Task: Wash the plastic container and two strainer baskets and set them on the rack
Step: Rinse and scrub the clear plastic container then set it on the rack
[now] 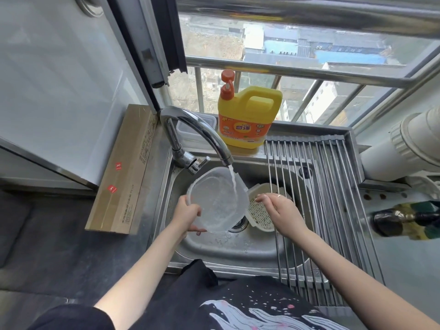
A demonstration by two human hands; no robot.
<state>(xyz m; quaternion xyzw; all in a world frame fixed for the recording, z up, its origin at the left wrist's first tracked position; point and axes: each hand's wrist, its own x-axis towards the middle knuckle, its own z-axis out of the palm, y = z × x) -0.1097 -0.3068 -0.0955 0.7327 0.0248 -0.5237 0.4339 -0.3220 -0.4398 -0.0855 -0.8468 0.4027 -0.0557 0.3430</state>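
- The yellow plastic detergent jug (247, 115) with an orange pump carries an orange label with large white Chinese characters; the smaller print is too small to read.
- Left of the jug, the long brown cardboard box (121, 172) bears two small red square marks and unreadable dark printing.

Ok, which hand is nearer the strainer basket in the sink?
Right. The right hand hovers open just above the strainer basket; the left hand grips the plastic container on the far side from it.
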